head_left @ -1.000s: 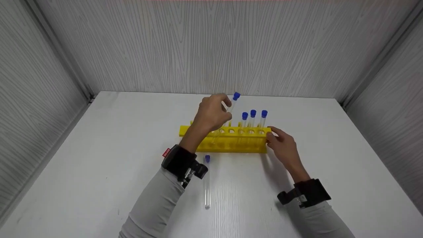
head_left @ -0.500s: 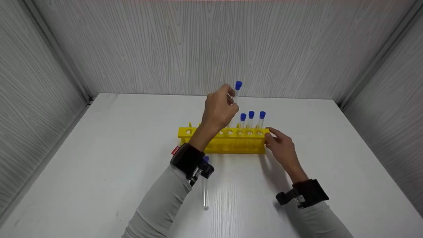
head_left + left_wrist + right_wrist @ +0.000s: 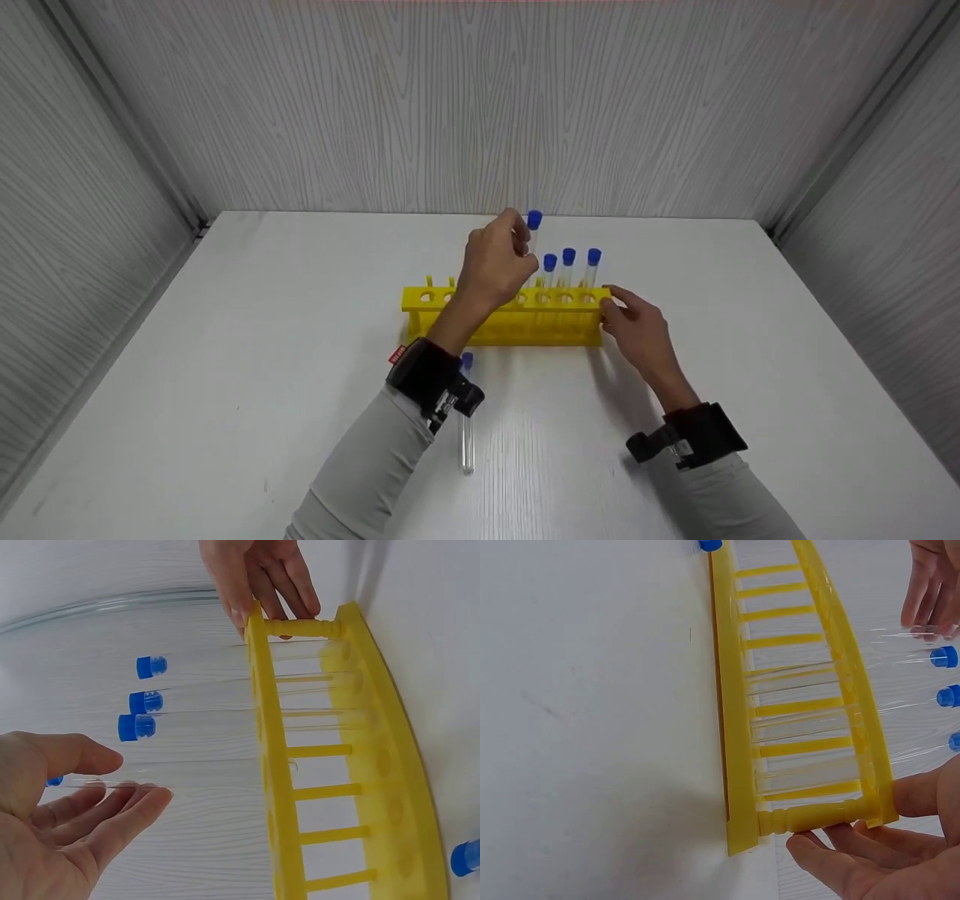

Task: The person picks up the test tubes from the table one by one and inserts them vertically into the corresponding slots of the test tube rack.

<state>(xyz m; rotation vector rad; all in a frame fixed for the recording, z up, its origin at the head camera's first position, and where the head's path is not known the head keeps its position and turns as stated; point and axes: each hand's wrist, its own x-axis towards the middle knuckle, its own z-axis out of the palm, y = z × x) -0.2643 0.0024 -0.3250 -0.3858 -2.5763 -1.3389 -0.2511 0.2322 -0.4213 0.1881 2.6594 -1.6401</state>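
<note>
My left hand [image 3: 496, 259] pinches a clear test tube [image 3: 533, 240] with a blue cap between thumb and fingers. In the left wrist view this tube [image 3: 202, 774] stands with its lower end at a hole in the top plate of the yellow test tube rack [image 3: 262, 705]. Beside it, three more blue-capped tubes [image 3: 568, 259] stand in holes at the rack's right side. My right hand [image 3: 641, 334] grips the rack's right end, thumb in front; the right wrist view shows its fingers about the end post [image 3: 817, 816].
Another blue-capped test tube [image 3: 468, 450] lies on the white table [image 3: 262, 337] in front of the rack, partly behind the left wrist camera [image 3: 466, 396]. Several rack holes to the left hold no tube. Grained panels [image 3: 375, 112] enclose the table's back and sides.
The left hand first rose to the right, bringing its tilted tube nearly upright above the rack, then came down a little. The right hand stayed on the rack's end.
</note>
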